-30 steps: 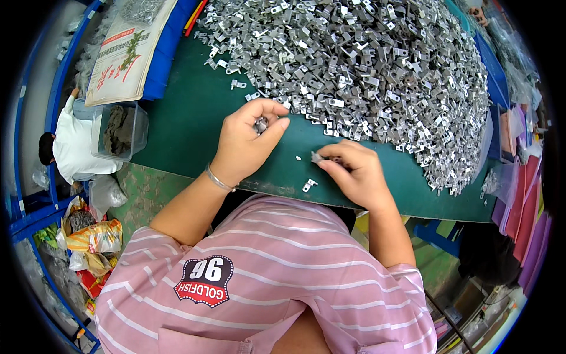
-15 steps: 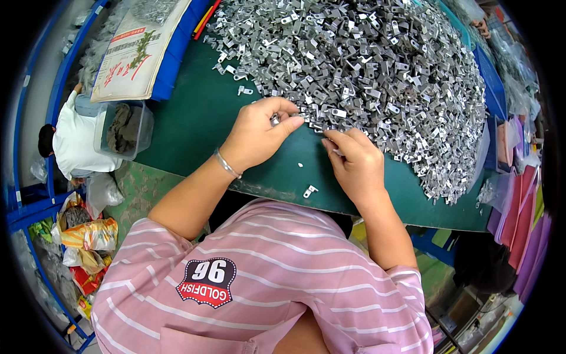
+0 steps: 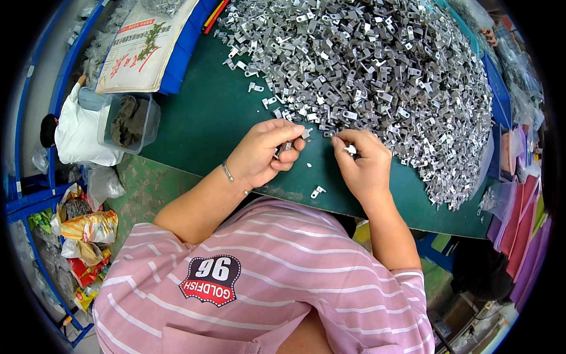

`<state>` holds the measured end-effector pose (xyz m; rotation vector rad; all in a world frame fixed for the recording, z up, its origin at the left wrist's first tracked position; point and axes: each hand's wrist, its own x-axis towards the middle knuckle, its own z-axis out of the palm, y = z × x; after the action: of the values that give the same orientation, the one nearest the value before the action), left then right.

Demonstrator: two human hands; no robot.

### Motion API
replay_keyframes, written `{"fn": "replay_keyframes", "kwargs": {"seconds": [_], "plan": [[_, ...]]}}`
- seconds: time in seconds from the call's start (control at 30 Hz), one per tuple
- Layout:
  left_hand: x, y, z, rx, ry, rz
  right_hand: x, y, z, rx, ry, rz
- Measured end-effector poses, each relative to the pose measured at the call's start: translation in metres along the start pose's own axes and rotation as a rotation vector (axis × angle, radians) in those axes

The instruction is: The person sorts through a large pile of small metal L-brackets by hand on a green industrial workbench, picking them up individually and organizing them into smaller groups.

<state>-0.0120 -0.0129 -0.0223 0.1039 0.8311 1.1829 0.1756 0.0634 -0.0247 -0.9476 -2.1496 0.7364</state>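
A wide heap of small silver metal brackets (image 3: 365,76), bent tabs with a hole, lies on the green tabletop (image 3: 191,127). At its near edge, my left hand (image 3: 256,154) is turned partly palm-up and closed. Thumb and forefinger pinch one metal bracket (image 3: 306,134), and more brackets (image 3: 285,147) sit in the curled fingers. To the right, my right hand (image 3: 367,168) is also closed, back of the hand up, with a bracket (image 3: 351,150) showing between its fingers. One loose bracket (image 3: 318,192) and a tiny white scrap (image 3: 309,165) lie between the hands and the table's front edge.
A clear plastic tub (image 3: 149,121) with a dark cloth stands at the table's left edge, beside a blue bin (image 3: 183,65) topped by a printed sack (image 3: 132,65). Farther left, a person in white (image 3: 85,130) is near blue shelving. Coloured sheets (image 3: 519,206) hang at the right.
My left hand has drawn back from the heap and rolled palm-up, exposing brackets in its fingers. My right hand has curled, and a bracket now shows in it. The whole view has shifted slightly.
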Motion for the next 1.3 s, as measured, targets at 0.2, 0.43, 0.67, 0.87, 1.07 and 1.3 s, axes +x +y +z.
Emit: {"fn": "replay_keyframes", "kwargs": {"seconds": [0.2, 0.43, 0.67, 0.87, 1.07, 1.3], "plan": [[0.000, -0.002, -0.001, -0.063, -0.089, -0.063, -0.005, -0.003, -0.018, 1.562, -0.248, 1.016], [-0.003, -0.007, 0.005, -0.112, -0.094, -0.037, -0.017, -0.001, -0.012, 1.960, -0.247, 1.176], [0.000, -0.011, -0.007, -0.072, -0.160, -0.006, -0.023, -0.012, -0.009, 1.738, -0.121, 1.035], [0.004, 0.005, 0.001, 0.230, -0.084, 0.131, -0.019, 0.001, -0.018, 1.623, -0.161, 0.762], [0.029, -0.007, 0.016, 1.657, 0.090, 1.083, -0.004, -0.013, -0.004, -0.279, -0.153, 0.001], [0.029, -0.006, 0.014, 1.844, 0.065, 1.049, -0.004, -0.013, 0.000, -0.520, -0.172, -0.065]]}}
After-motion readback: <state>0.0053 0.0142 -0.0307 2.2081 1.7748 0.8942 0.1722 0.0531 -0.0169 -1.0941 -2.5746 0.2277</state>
